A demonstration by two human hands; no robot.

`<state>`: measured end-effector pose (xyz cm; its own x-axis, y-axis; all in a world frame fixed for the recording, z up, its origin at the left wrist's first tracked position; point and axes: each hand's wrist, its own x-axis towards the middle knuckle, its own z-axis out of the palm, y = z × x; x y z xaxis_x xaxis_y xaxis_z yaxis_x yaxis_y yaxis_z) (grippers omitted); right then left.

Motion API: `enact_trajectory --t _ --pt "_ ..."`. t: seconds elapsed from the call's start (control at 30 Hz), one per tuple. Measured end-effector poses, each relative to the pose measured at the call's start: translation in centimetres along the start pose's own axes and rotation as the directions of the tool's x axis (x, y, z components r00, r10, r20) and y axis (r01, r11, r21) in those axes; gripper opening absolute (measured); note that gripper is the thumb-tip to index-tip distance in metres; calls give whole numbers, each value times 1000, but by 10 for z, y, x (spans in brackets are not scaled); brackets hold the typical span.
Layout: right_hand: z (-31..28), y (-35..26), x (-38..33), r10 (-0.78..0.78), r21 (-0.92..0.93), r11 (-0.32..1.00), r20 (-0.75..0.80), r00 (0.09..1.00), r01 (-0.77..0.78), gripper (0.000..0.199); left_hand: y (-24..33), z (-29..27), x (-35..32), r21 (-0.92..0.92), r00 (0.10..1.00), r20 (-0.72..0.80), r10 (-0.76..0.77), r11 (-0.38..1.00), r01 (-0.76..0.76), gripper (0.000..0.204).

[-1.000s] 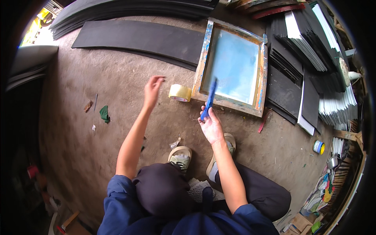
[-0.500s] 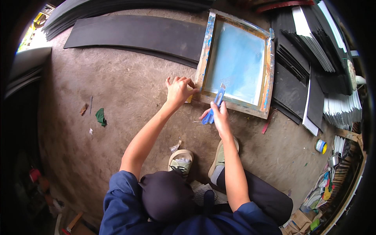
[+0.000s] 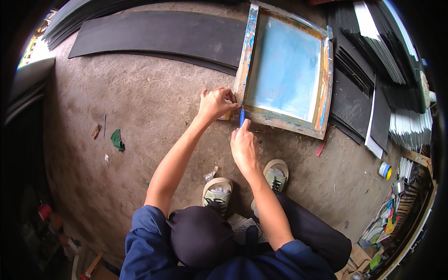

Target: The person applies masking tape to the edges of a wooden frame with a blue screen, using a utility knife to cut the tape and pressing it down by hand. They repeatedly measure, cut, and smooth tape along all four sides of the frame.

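Observation:
A wooden screen-printing frame [image 3: 284,127] with pale blue mesh and paint-stained rails lies on the floor ahead of me. At its near left corner my left hand [image 3: 216,104] is closed in a pinch; what sits between thumb and finger is too small to make out. Something yellow [image 3: 226,116] shows under that hand, mostly hidden. My right hand [image 3: 245,144] is wrapped round a blue utility knife [image 3: 242,117]. The knife's tip points at the same corner, close to my left thumb.
Long black sheets [image 3: 158,35] lie beyond the frame's left side. Stacks of black and white sheets [image 3: 368,51] stand to its right. A small blue-and-yellow tub [image 3: 385,171], a green scrap [image 3: 117,139] and a crumpled clear scrap [image 3: 210,174] are on the concrete floor.
My right hand has moved left and turned the knife, bringing its tip from over the mesh edge to the frame's near left corner. My left hand keeps its pinch there.

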<state>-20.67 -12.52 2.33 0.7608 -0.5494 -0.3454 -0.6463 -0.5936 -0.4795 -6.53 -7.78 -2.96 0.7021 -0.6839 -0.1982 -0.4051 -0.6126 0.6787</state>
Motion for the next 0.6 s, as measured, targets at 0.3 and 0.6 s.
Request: enact_trajectory --t 0.3,0.6 --pt "7 -1 -9 -31 -118 993 -10 999 30 38 3 3 -2 34 1000 -6 -14 999 14 28" --pt "-10 12 -24 24 30 999 -68 997 -22 29 -7 -5 -4 49 999 26 -30 998 29 36"
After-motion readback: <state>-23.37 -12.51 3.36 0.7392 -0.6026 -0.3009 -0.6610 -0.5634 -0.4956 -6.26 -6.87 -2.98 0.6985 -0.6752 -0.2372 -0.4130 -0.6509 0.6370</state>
